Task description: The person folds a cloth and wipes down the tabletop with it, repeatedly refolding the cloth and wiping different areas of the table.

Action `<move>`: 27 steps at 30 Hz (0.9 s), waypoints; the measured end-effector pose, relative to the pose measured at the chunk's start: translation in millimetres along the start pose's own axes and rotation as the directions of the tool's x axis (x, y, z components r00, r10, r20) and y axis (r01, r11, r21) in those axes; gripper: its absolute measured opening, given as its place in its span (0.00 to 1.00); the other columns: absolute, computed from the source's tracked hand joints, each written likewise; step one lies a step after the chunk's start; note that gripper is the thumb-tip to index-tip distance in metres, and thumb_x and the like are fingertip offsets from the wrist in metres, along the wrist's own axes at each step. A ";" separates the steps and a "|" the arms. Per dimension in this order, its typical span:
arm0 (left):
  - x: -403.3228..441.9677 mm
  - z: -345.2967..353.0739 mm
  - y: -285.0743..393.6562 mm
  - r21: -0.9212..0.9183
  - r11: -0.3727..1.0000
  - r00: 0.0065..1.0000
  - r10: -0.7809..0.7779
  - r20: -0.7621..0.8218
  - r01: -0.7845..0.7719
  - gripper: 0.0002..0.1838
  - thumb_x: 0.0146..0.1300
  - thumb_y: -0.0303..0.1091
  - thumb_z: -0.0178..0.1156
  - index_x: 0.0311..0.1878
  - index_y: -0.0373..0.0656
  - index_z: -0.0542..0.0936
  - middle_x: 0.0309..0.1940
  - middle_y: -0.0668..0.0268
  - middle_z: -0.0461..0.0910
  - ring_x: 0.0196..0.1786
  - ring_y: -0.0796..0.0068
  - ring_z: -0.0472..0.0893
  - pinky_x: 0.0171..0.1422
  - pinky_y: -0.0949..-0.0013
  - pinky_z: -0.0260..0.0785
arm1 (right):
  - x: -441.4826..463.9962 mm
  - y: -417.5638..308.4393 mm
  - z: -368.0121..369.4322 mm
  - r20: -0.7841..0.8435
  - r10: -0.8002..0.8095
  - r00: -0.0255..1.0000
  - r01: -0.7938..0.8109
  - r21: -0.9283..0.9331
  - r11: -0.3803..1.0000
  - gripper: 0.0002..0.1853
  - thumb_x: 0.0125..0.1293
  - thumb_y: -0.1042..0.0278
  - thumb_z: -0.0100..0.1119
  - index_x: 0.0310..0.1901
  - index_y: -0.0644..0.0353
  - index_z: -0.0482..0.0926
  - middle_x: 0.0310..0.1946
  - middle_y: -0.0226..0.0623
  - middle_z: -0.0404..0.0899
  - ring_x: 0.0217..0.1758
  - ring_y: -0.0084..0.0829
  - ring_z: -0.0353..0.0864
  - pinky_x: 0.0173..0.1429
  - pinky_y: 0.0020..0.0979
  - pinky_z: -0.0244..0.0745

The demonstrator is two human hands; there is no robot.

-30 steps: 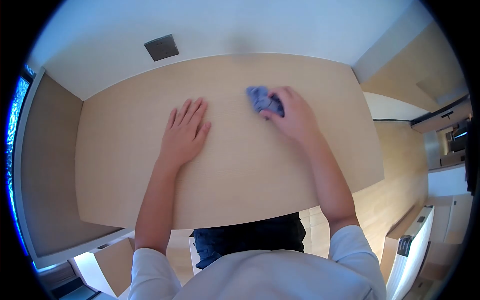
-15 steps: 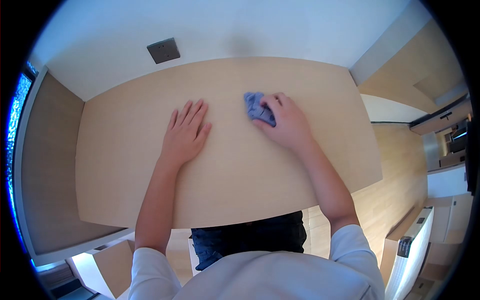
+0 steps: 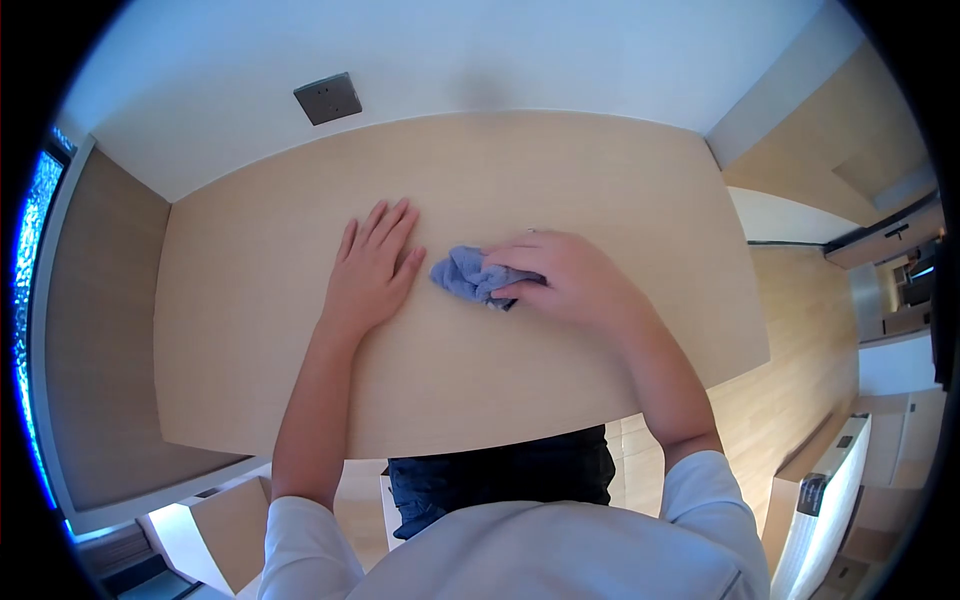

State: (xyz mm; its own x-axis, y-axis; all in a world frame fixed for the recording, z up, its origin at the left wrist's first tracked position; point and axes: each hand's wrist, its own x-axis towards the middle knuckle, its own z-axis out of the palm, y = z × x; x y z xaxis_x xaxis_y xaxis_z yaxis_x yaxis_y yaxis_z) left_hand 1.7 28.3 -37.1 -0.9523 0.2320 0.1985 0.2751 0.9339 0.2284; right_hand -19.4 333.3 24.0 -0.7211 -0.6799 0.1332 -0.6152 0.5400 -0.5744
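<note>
My left hand (image 3: 368, 275) lies flat on the light wood tabletop (image 3: 250, 350), palm down, fingers spread, holding nothing. To its right, a crumpled blue-grey cloth (image 3: 468, 276) rests on the surface. My right hand (image 3: 560, 274) grips the right part of this cloth between thumb and fingers, which hide some of it. A small gap separates the cloth from my left thumb.
A dark socket plate (image 3: 328, 98) is on the white wall behind the tabletop. A brown panel (image 3: 105, 320) stands along the left side. Beyond the right edge are the wooden floor (image 3: 805, 310) and a long white-topped object (image 3: 828, 510).
My right hand has moved with the cloth toward the left and nearer to my body. The cloth has come closer to my left hand, which has stayed in place.
</note>
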 end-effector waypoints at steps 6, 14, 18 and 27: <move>2.4 -19.1 20.6 -0.864 0.488 0.976 0.101 0.195 0.122 0.34 0.90 0.56 0.44 0.81 0.37 0.75 0.75 0.55 0.81 0.81 0.60 0.75 0.87 0.54 0.61 | -1.6 1.4 -5.5 -0.019 0.136 0.990 -0.108 0.513 0.851 0.15 0.77 0.58 0.71 0.60 0.50 0.87 0.43 0.44 0.90 0.46 0.47 0.89 0.54 0.41 0.83; -14.2 -12.3 58.7 -0.957 0.207 0.963 0.133 0.235 0.205 0.28 0.89 0.49 0.56 0.76 0.35 0.79 0.64 0.60 0.85 0.70 0.71 0.79 0.78 0.65 0.69 | 5.7 4.0 -2.2 -0.294 0.162 0.942 -0.078 0.277 0.958 0.16 0.81 0.59 0.67 0.66 0.51 0.84 0.50 0.43 0.92 0.49 0.43 0.91 0.57 0.38 0.84; -5.5 -10.5 49.8 -0.890 0.326 0.918 0.128 0.375 0.318 0.23 0.87 0.47 0.60 0.70 0.36 0.81 0.57 0.68 0.85 0.62 0.78 0.80 0.71 0.69 0.71 | 7.8 11.3 -1.5 -0.162 0.240 0.957 -0.162 0.388 0.907 0.17 0.83 0.60 0.65 0.68 0.51 0.83 0.52 0.42 0.92 0.51 0.40 0.92 0.58 0.37 0.83; -6.6 -12.2 46.5 -0.891 0.335 0.933 0.081 0.352 0.307 0.17 0.86 0.44 0.63 0.61 0.39 0.83 0.49 0.73 0.83 0.55 0.83 0.78 0.64 0.72 0.72 | 7.1 38.1 5.2 0.094 0.142 0.985 -0.170 0.504 0.847 0.31 0.73 0.49 0.77 0.69 0.62 0.82 0.54 0.43 0.91 0.59 0.36 0.89 0.65 0.37 0.82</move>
State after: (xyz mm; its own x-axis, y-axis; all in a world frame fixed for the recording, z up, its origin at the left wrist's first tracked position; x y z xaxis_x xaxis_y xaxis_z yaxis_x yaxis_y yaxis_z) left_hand 22.4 66.9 -16.2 -0.9125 0.3873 -0.1316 -0.0820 0.1420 0.9865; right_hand -46.3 346.5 -1.1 -0.7681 -0.6398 -0.0261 -0.2379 0.3231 -0.9160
